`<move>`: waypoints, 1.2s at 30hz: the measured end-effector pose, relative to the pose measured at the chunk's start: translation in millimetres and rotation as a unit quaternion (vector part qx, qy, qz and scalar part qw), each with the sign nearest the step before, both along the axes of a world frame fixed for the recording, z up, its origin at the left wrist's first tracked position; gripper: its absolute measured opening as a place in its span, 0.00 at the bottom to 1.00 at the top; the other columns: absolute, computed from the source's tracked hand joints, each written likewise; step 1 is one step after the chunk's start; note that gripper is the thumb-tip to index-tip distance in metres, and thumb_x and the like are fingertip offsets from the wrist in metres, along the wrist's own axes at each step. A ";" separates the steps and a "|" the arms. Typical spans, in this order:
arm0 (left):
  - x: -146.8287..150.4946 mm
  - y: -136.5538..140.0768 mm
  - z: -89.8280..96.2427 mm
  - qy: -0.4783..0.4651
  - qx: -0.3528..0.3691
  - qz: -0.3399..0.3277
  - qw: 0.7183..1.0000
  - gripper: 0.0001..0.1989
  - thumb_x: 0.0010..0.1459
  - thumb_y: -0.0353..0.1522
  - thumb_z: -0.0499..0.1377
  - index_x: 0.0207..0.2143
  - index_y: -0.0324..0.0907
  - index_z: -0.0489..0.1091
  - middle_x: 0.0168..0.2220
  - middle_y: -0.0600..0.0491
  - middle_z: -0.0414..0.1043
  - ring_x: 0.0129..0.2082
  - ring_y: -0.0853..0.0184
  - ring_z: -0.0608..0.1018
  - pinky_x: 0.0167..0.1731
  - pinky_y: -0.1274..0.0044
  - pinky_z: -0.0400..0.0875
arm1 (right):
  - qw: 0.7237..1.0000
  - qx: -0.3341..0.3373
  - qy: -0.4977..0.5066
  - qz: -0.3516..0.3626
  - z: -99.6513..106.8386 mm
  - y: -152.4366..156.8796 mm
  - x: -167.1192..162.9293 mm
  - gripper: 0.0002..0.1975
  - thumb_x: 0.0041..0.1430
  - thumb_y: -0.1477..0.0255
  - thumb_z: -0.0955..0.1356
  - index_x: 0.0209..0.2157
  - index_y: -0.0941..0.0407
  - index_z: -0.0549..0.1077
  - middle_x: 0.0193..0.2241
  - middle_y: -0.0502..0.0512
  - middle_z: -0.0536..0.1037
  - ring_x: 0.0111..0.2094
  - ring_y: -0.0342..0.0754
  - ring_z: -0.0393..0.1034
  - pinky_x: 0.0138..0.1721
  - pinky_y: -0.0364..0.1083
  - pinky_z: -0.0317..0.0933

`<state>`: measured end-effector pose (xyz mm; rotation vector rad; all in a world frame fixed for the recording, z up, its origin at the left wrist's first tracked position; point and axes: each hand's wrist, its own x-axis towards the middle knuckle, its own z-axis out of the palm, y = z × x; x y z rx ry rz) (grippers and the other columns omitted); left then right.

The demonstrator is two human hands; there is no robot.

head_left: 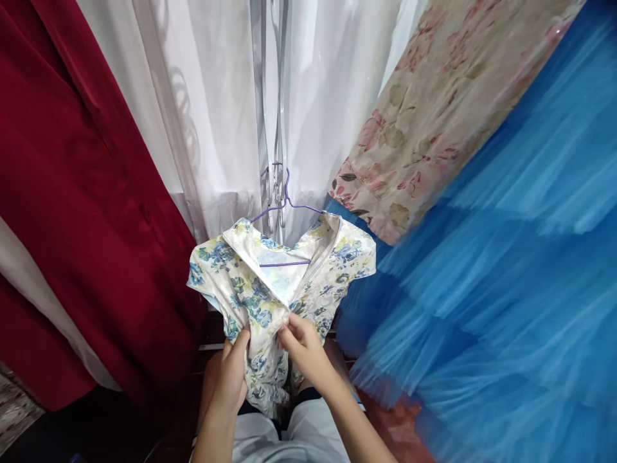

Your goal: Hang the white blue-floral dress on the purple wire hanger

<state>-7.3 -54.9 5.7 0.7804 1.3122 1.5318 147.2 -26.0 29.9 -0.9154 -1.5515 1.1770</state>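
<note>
A white dress (263, 312) with blue and yellow-green flowers hangs on a purple wire hanger (288, 200) in front of me. Its V-shaped opening, edged by what looks like a zip, spreads apart at the top and comes together at my fingers. My right hand (304, 347) pinches the fabric at the bottom of that opening. Lower on the left, my left hand (232, 373) grips the side of the dress, thumb in front and the other fingers behind the cloth. The lower part of the dress falls between my knees.
Dark red cloth (110, 212) hangs at the left. Behind the hanger are white sheer curtains (318, 83) with ribbons hanging between them. On the right are a beige floral cloth (414, 148) and a layered blue tulle skirt (506, 276), close to the dress.
</note>
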 end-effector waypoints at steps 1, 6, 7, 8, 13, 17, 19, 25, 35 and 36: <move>3.3 -1.2 3.9 0.015 0.029 0.023 0.999 0.24 0.60 0.43 0.58 0.57 0.50 0.62 0.56 0.48 0.71 0.59 0.57 0.71 0.56 0.66 0.69 | 0.999 -0.020 0.037 -0.013 -1.8 -2.1 3.6 0.17 0.63 0.62 0.64 0.22 0.54 0.63 0.18 0.47 0.66 0.21 0.43 0.59 0.26 0.43 0.53; 33.5 -3.7 2.5 0.258 0.223 0.185 0.922 0.37 0.53 0.34 0.67 0.60 0.49 0.51 0.66 0.43 0.49 0.67 0.57 0.56 0.65 0.64 0.52 | 0.991 -0.093 0.089 -0.045 -5.7 -14.5 24.3 0.17 0.59 0.63 0.66 0.20 0.56 0.68 0.13 0.46 0.65 0.16 0.42 0.54 0.22 0.43 0.49; 41.2 -2.7 -1.8 0.291 0.224 0.144 0.919 0.33 0.54 0.33 0.66 0.58 0.48 0.54 0.64 0.43 0.54 0.66 0.56 0.59 0.64 0.64 0.53 | 0.991 -0.097 0.081 -0.041 -5.5 -16.6 27.0 0.16 0.59 0.63 0.67 0.21 0.56 0.71 0.13 0.46 0.65 0.16 0.42 0.55 0.22 0.43 0.49; 48.6 -1.0 -6.3 0.305 0.211 0.079 0.925 0.28 0.56 0.33 0.64 0.56 0.47 0.57 0.60 0.43 0.61 0.62 0.57 0.65 0.62 0.65 0.58 | 0.992 -0.100 0.074 -0.033 -5.1 -18.3 29.1 0.15 0.58 0.63 0.67 0.22 0.56 0.72 0.12 0.46 0.66 0.16 0.42 0.55 0.21 0.43 0.49; 67.3 12.2 -15.5 0.305 0.177 -0.092 0.931 0.02 0.63 0.32 0.55 0.38 0.46 0.67 0.35 0.50 0.73 0.37 0.61 0.77 0.41 0.72 0.71 | 0.991 -0.118 0.047 -0.034 7.3 -12.0 39.8 0.12 0.56 0.65 0.67 0.24 0.57 0.74 0.12 0.47 0.68 0.13 0.40 0.52 0.18 0.42 0.45; 62.3 15.7 -6.1 0.380 0.190 -0.146 0.893 0.07 0.63 0.31 0.53 0.31 0.46 0.66 0.33 0.50 0.71 0.33 0.62 0.75 0.36 0.73 0.69 | 0.990 -0.094 0.078 -0.071 49.2 25.8 50.4 0.10 0.53 0.67 0.67 0.25 0.59 0.75 0.13 0.46 0.68 0.13 0.38 0.51 0.17 0.41 0.41; 57.2 14.0 -0.9 0.422 0.175 -0.167 0.874 0.06 0.63 0.30 0.53 0.31 0.46 0.65 0.33 0.50 0.72 0.33 0.62 0.75 0.34 0.74 0.67 | 0.987 -0.099 0.119 -0.047 81.3 53.2 51.3 0.10 0.50 0.67 0.68 0.25 0.60 0.75 0.13 0.45 0.64 0.13 0.37 0.49 0.17 0.41 0.38; 38.8 9.4 8.7 0.559 0.138 -0.204 0.791 0.09 0.59 0.24 0.51 0.33 0.46 0.67 0.36 0.49 0.74 0.34 0.60 0.77 0.32 0.74 0.64 | 0.983 -0.093 0.160 0.001 163.8 109.8 36.3 0.09 0.47 0.69 0.68 0.26 0.62 0.74 0.15 0.42 0.58 0.15 0.36 0.47 0.17 0.42 0.35; 14.0 78.7 122.4 0.382 0.337 -0.046 0.859 0.28 0.67 0.34 0.52 0.67 0.49 0.52 0.38 0.52 0.71 0.31 0.67 0.72 0.37 0.77 0.66 | 0.995 0.068 0.069 -0.020 160.2 87.7 28.0 0.10 0.55 0.68 0.66 0.23 0.58 0.72 0.13 0.44 0.61 0.15 0.38 0.52 0.19 0.42 0.43; 14.0 89.4 138.1 0.399 0.348 -0.045 0.847 0.26 0.67 0.35 0.53 0.66 0.49 0.56 0.37 0.52 0.71 0.29 0.68 0.71 0.34 0.77 0.65 | 0.995 0.082 0.056 -0.023 157.9 87.4 28.0 0.10 0.56 0.68 0.65 0.24 0.58 0.72 0.12 0.44 0.62 0.16 0.39 0.52 0.20 0.42 0.44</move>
